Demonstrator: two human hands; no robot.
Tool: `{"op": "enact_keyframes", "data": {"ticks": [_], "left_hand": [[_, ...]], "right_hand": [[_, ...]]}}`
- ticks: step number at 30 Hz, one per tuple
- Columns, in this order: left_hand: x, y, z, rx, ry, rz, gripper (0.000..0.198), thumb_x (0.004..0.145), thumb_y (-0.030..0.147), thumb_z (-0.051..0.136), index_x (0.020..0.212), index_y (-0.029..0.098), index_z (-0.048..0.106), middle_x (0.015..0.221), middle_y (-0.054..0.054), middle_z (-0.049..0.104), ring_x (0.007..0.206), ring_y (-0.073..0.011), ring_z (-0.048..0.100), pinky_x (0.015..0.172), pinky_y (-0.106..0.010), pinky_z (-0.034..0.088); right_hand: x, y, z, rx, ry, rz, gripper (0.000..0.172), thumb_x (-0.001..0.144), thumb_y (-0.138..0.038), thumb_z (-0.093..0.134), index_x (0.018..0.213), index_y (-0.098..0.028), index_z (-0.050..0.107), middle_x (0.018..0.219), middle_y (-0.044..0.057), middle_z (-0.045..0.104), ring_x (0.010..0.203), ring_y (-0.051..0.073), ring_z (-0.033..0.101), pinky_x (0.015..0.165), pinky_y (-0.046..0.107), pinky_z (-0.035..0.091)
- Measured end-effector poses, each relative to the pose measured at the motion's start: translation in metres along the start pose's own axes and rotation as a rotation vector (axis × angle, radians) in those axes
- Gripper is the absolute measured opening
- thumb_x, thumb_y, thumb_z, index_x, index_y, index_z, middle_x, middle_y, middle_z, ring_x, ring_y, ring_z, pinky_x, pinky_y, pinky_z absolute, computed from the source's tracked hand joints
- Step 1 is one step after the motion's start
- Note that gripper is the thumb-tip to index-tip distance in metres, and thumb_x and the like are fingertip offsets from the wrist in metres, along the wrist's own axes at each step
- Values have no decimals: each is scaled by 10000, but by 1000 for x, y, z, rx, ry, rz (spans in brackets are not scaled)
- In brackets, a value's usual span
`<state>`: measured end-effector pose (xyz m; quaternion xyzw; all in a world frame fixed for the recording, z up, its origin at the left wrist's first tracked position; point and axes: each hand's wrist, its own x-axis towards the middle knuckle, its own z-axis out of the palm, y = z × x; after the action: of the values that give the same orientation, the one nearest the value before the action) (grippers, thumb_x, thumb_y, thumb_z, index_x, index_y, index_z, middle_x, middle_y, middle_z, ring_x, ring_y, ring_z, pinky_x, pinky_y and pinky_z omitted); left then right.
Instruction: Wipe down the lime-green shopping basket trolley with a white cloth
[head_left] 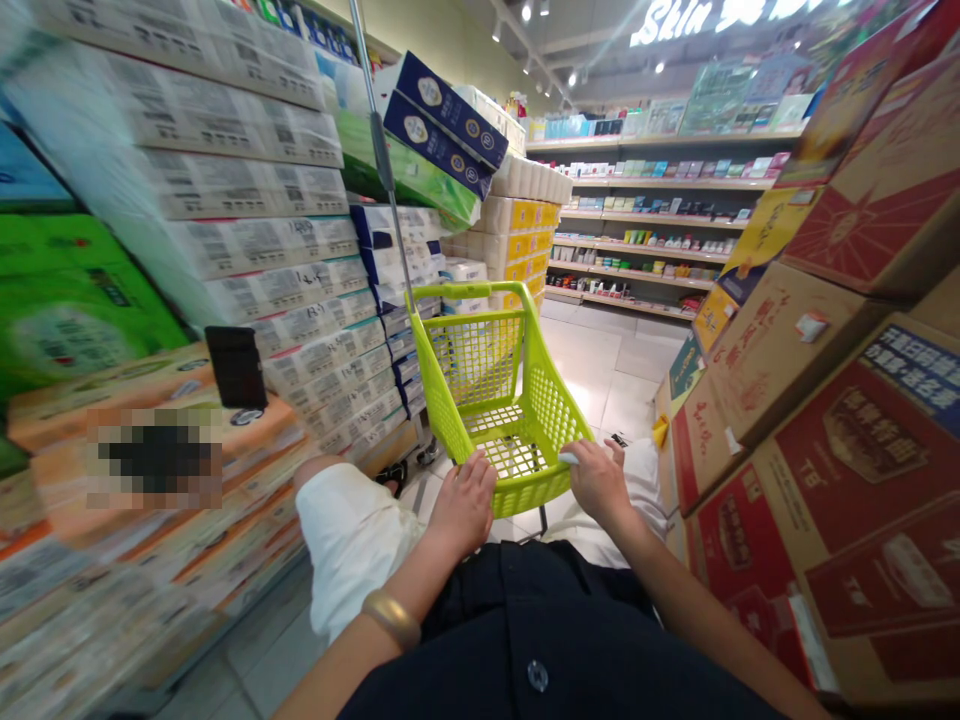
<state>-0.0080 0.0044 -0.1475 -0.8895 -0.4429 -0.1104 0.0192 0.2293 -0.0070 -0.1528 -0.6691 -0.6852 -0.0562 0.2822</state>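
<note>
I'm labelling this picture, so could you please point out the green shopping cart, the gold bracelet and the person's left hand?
Green shopping cart (553, 402): head view, on its right side wall.
Gold bracelet (392, 618): head view, on its band.
Left hand (463, 507): head view, on the back of the hand.

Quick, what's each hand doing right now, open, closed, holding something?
Left hand: at the near edge of the green cart; grip can't be told.
Right hand: fingers bent by that edge, small white object at them; grip can't be told.
</note>
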Motion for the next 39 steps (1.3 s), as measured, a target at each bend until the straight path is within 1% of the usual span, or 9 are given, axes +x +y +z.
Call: {"op": "enact_keyframes", "data": {"ticks": [9, 15, 19, 21, 24, 27, 29, 35, 39], "left_hand": [[-2, -11, -3, 9, -1, -10, 479, 728, 130, 526, 1206, 146, 512, 1336, -155, 534, 1391, -259, 329, 1087, -424, 340], [0, -38, -4, 24, 48, -66, 458, 712, 93, 505, 1163, 159, 551, 1312, -146, 566, 1395, -249, 339, 1103, -442, 333], [2, -51, -11, 74, 34, -147, 459, 697, 85, 500, 1143, 159, 576, 1317, -156, 563, 1408, -276, 320, 1169, -528, 203], [2, -45, -12, 86, 50, -188, 499, 686, 91, 506, 1179, 135, 566, 1356, -170, 528, 1419, -301, 291, 1188, -543, 140], [3, -21, -8, 25, 89, -164, 617, 702, 101, 487, 1318, 121, 471, 1422, -157, 464, 1434, -289, 254, 1195, -496, 159], [3, 0, 1, -81, 81, -102, 730, 713, 106, 458, 1429, 99, 315, 1430, -155, 455, 1377, -248, 349, 1169, -448, 239], [2, 5, 6, -98, 64, -97, 765, 719, 118, 454, 1457, 92, 254, 1355, -162, 520, 1294, -253, 436, 1142, -459, 271], [-2, -7, 8, -45, 60, -116, 598, 720, 174, 517, 1313, 158, 443, 1234, -135, 559, 1196, -292, 470, 1107, -483, 289], [-1, -3, 2, -36, 58, -133, 475, 735, 263, 574, 1196, 182, 495, 1161, -118, 562, 1152, -292, 474, 1094, -477, 307]], "right_hand": [[-10, -4, 4, 7, 5, -36, 327, 751, -40, 449, 916, -252, 636, 912, -9, 679, 919, 169, 581, 1039, 376, 158], [-13, -24, 13, 40, -8, -103, 377, 751, -29, 442, 991, -258, 619, 966, 3, 671, 943, 168, 574, 1051, 368, 168], [-10, -47, 19, 52, -60, -151, 400, 739, -22, 455, 1026, -251, 612, 989, 13, 669, 944, 171, 577, 1051, 370, 167], [-6, -59, 22, 67, -96, -160, 397, 739, -23, 461, 1029, -247, 611, 991, 16, 670, 944, 175, 582, 1048, 373, 171], [-2, -75, 25, 77, -147, -182, 410, 746, -25, 461, 1053, -253, 609, 1001, 19, 670, 973, 180, 589, 1060, 385, 168], [-1, -81, 28, 70, -184, -250, 460, 746, -14, 463, 1101, -270, 602, 998, 13, 669, 992, 174, 595, 1079, 382, 165], [-1, -77, 27, 82, -170, -294, 505, 741, -1, 461, 1139, -282, 595, 1020, 6, 669, 1015, 163, 596, 1095, 374, 154], [11, -46, 14, 136, -141, -399, 467, 751, 25, 433, 1036, -280, 644, 1028, -15, 685, 1028, 137, 597, 1114, 362, 131], [22, -38, 14, 139, -95, -340, 424, 770, 27, 405, 983, -257, 637, 1035, -1, 685, 1060, 147, 580, 1107, 366, 128]]}}
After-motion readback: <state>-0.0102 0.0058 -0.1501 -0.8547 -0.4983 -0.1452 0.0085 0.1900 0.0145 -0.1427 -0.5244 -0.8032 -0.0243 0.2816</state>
